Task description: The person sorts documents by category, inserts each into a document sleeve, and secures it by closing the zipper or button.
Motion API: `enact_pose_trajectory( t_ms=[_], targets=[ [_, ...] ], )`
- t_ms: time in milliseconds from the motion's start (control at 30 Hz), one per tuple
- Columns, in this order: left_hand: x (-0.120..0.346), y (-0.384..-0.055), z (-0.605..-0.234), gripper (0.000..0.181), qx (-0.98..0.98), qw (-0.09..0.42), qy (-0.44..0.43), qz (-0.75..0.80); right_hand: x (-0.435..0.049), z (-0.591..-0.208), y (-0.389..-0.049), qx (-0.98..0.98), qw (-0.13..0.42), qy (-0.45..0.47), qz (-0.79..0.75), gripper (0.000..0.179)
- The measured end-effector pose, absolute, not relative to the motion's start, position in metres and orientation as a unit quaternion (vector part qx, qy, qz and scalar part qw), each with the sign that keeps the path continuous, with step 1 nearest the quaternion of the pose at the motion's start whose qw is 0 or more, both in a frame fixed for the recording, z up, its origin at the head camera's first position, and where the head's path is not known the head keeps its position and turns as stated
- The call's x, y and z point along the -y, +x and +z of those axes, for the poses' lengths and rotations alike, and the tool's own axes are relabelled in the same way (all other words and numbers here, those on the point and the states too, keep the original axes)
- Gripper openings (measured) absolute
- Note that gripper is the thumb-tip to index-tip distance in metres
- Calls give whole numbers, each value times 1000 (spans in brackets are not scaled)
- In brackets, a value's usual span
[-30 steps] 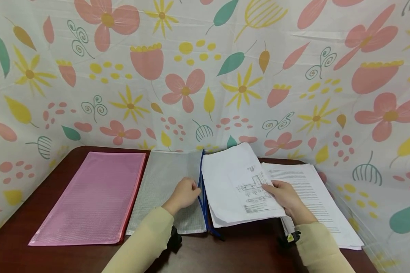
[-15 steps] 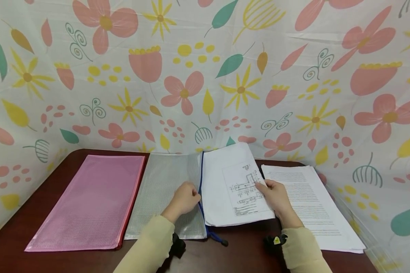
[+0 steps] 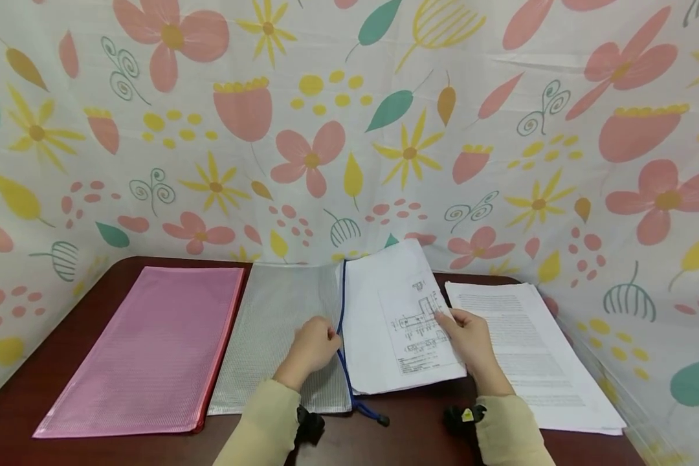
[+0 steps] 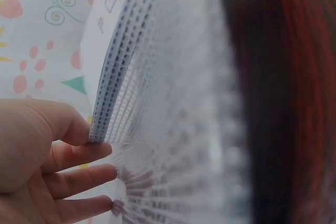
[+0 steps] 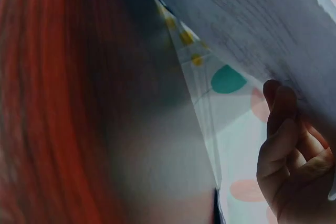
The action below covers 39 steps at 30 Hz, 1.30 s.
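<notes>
A person's left hand (image 3: 311,348) pinched the edge of a grey mesh folder (image 3: 285,301) on the bench (image 3: 402,430), while the right hand (image 3: 470,340) grasped a paper sheaf (image 3: 373,310) at the folder's 3 o'clock, along its blue edging (image 3: 343,291). The left wrist view revealed a thumb-and-forefinger grip, other fingers spread, unseen from the head; the right wrist view caught fingers curled beneath the sheaf. How far the sheaf reached inside was hidden, and the nearest mesh blurred.
</notes>
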<state>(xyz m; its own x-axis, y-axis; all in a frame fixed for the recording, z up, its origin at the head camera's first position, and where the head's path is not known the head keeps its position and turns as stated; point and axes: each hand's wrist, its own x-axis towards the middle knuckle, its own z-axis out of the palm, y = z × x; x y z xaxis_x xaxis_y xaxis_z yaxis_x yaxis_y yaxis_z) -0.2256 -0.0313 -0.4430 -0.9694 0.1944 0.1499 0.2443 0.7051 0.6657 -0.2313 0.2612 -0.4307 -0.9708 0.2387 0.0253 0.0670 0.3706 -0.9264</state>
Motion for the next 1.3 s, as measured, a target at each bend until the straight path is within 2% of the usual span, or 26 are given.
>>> enact_pose_trajectory(
  t_ms=[333,500,867,1300],
  targets=[
    [29,-224,-442,30,931,62,-103,-345,-252,-426,-229,781,55,-119,611,45],
    [29,-224,-438,28,930,87,-100,-344,-244,-422,-227,777,54,-111,618,45],
    [26,-220,-438,26,921,104,-87,-365,-233,-424,-224,781,49,-116,611,41],
    [24,-220,-439,26,916,115,-89,-374,-236,-421,-226,830,104,-141,530,36]
  ],
)
